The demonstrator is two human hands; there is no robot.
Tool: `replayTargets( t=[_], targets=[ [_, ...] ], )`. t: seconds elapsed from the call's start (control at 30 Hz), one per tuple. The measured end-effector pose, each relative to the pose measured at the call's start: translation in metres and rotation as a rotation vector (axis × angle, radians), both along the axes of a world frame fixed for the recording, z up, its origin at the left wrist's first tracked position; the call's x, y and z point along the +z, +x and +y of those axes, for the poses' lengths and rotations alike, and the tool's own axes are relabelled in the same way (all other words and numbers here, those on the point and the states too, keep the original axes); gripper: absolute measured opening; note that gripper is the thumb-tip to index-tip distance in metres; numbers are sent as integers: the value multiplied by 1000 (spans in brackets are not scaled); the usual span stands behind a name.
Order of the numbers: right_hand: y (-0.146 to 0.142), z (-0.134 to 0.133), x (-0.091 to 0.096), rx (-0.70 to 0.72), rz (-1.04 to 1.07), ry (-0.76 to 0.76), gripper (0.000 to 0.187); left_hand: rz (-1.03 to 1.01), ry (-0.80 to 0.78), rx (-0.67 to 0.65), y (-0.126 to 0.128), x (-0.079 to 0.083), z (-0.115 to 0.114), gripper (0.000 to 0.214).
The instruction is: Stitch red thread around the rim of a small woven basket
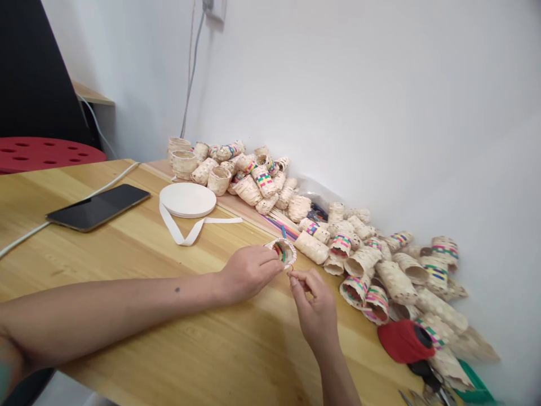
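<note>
My left hand [252, 274] is closed around a small woven basket [289, 254]. The basket's open mouth faces right, with a pale rim and coloured strips showing inside; its rear part is hidden by my fingers. Just below the rim, my right hand [316, 309] pinches a thin reddish thread between thumb and forefinger, close to the basket's edge. Whether a needle is on the thread is too small to make out. Both hands are above the wooden table [177, 332].
Many woven baskets [310, 248] lie heaped along the wall. A white ribbon roll [188, 199] with a loose tail and a phone [99, 206] are to the left. A red thread spool [399, 341], scissors [442, 395] and a green tray [477, 383] are at right.
</note>
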State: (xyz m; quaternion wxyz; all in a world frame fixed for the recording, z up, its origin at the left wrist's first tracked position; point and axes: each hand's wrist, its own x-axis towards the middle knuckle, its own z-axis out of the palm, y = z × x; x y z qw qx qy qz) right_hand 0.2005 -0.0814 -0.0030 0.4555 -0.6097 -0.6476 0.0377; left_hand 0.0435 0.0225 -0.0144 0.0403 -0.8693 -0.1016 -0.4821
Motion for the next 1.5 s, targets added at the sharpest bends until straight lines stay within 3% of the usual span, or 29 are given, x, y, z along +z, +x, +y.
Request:
replayTargets(
  t=[0.27,0.53,0.77,1.1,1.33,1.5],
  targets=[
    [-8,3,-3,-18,176,-63,20,-31,-39,-40,1,1,-9,27],
    [1,8,-9,10,362,-181,25,15,151,-17,0,-2,9,20],
    [-7,8,-9,-25,407,-104,22,81,185,-10,0,-5,5,20],
    [7,1,2,-42,-128,-56,18,207,275,-49,1,-7,4,20],
    [1,1,0,5,-149,-144,20,214,315,-90,5,-15,1,20],
    [-5,3,-5,-63,-108,-57,21,211,313,-82,7,-17,-4,18]
  ],
)
